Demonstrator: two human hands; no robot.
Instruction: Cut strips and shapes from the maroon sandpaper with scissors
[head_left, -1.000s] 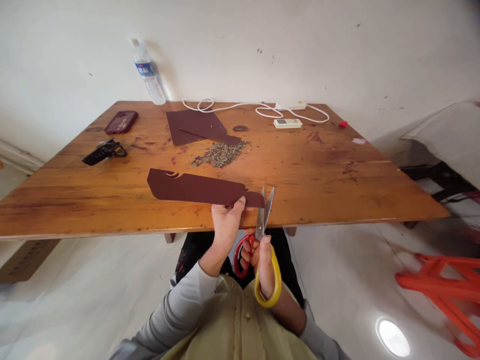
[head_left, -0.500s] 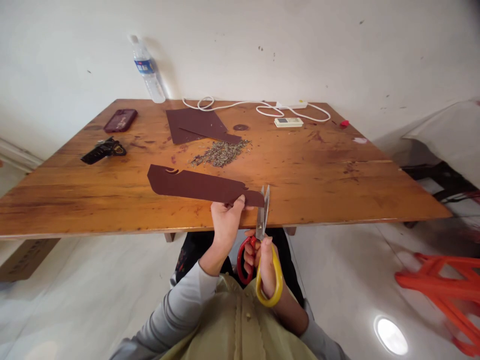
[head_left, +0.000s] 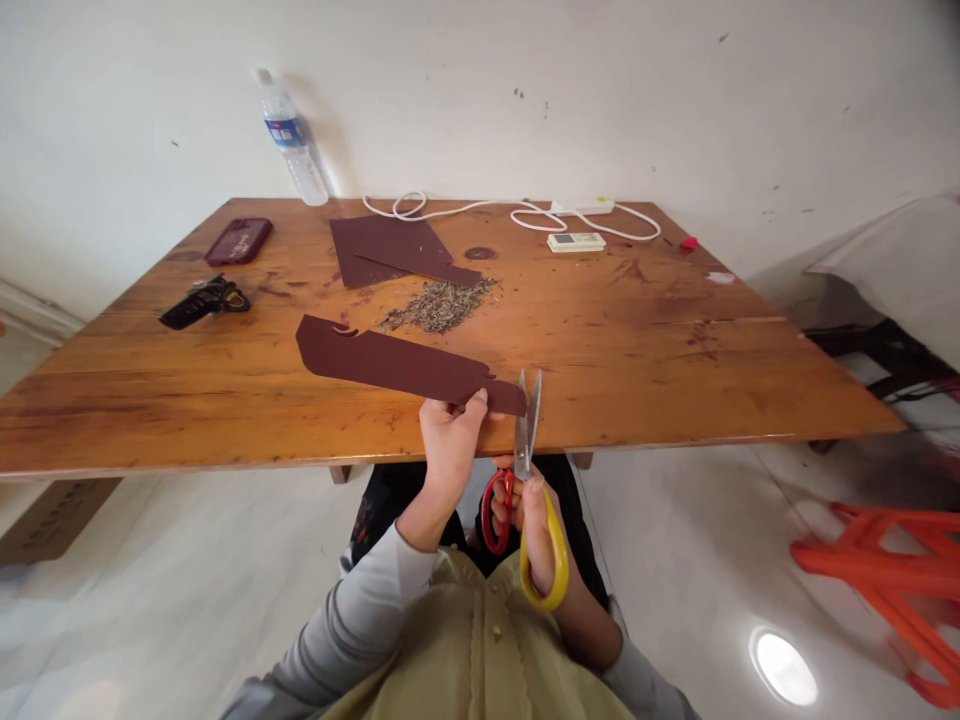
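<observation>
My left hand [head_left: 451, 435] pinches the lower right part of a long dark maroon paper piece [head_left: 390, 365], thumb on top. The piece has a curved notch near its far left end and another small cut near my thumb. In my right hand [head_left: 536, 525] is a pair of scissors [head_left: 526, 430] with one red and one yellow handle loop. Their blades stand slightly apart, pointing away from me, at the right end of the paper. Beyond the paper lies a heap of small dark shreds [head_left: 442, 303]. A maroon sheet [head_left: 375, 245] with a narrow strip on it lies behind the heap.
On the wooden table [head_left: 660, 370] stand or lie a plastic bottle [head_left: 291, 140], a phone [head_left: 240, 241], a black object [head_left: 202, 303], a white remote [head_left: 576, 243] and a white cable [head_left: 465, 208]. An orange stool [head_left: 885, 560] is on the floor at right.
The paper's left end has tilted up a little. The scissors have turned slightly, and their handle loops have moved a bit to the right. My left hand keeps its hold.
</observation>
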